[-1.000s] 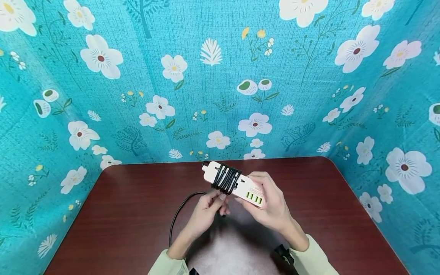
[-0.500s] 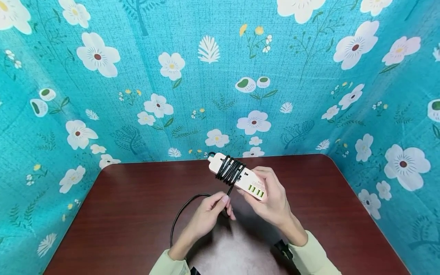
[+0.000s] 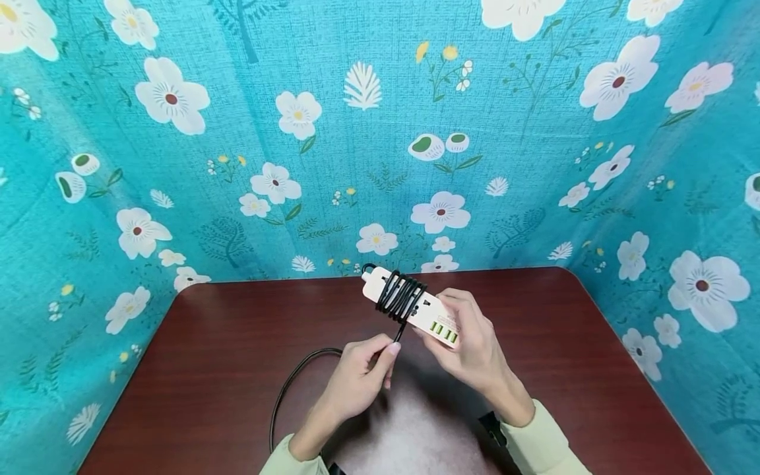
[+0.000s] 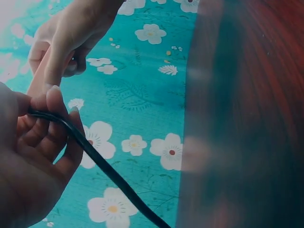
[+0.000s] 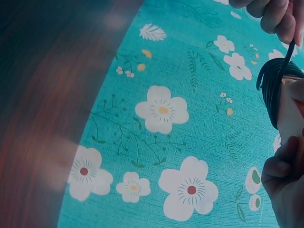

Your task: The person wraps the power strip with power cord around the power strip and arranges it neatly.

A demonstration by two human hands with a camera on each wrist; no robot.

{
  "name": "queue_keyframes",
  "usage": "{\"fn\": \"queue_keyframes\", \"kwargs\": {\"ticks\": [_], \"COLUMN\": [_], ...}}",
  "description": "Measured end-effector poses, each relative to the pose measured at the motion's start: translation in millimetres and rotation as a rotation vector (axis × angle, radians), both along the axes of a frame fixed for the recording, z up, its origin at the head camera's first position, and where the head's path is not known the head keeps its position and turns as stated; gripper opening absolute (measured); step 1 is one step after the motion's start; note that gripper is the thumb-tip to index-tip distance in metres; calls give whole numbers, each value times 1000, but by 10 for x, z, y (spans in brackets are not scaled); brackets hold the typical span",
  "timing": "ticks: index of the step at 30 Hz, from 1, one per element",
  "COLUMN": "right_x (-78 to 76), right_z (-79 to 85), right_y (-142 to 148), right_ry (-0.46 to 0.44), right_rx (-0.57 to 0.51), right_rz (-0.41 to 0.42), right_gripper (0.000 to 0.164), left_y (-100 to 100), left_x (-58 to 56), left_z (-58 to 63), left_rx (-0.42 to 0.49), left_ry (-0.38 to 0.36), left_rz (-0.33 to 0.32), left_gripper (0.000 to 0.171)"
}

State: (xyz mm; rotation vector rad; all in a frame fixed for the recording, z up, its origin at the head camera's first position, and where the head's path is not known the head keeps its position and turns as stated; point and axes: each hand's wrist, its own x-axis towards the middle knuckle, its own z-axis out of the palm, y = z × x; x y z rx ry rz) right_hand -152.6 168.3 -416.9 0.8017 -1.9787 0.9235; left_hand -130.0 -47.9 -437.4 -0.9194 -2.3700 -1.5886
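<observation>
From my end: reads as a small indoor work corner, screened off with fabric. Head cam gives me a dark reddish-brown counter, wood-grain look, rounded far corners. Turquoise cloth runs along the far edge and down both sides, with soft creases. Print is homely: white flowers, leaf sprigs, little trees. Pale glare on the near part of the counter. Both wrist cams show me the same cloth and brown surface. Can't tell whether it's a home, office or lab; the cloth hides whatever room is behind.
</observation>
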Motion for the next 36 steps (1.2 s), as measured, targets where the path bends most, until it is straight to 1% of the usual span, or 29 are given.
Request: {"fn": "queue_keyframes", "kwargs": {"ticks": [2,4,6,9,12,16,18,20,21,22,26,28,29,31,36], "right_x": [-3,-12,-28,-59,-96,-133,-143,-150,-154,-157,-164,-163,-162,-161,-164], "right_z": [-1,-8,-16,-26,-27,-29,-25,-16,-12,-3,19,23,24,22,26], "right_y": [7,21,49,132,230,307,327,344,352,359,391,407,414,428,442], "right_ry": [28,54,69,71,60,47,47,47,49,51,60,59,58,54,36], "right_rx": [33,70,107,123,106,127,147,158,159,161,163,163,163,161,150], "right_rz": [-21,-39,-58,-117,-185,-223,-237,-250,-254,-258,-273,-287,-294,-308,-323], "right_gripper": [50,49,49,50,54,58,61,63,64,64,62,62,62,63,65], "left_y": [5,9,11,6,-4,-30,-52,-82,-97,-113,-169,-194,-206,-231,-288], "left_x": [1,3,9,25,40,45,42,37,33,31,17,5,-2,-16,-34], "left_z": [11,7,1,-15,-18,0,17,38,53,70,125,142,149,160,175], "left_rx": [-38,-94,-147,-199,-224,-297,-320,-330,-326,-316,-290,-301,-312,-327,-318], "left_ry": [47,77,82,51,51,135,157,158,147,119,-51,-116,-132,-132,-85], "left_rz": [26,69,103,120,115,153,170,185,189,191,231,261,278,301,328], "left_gripper": [32,32,33,37,39,39,36,34,33,32,35,37,38,38,40]}}
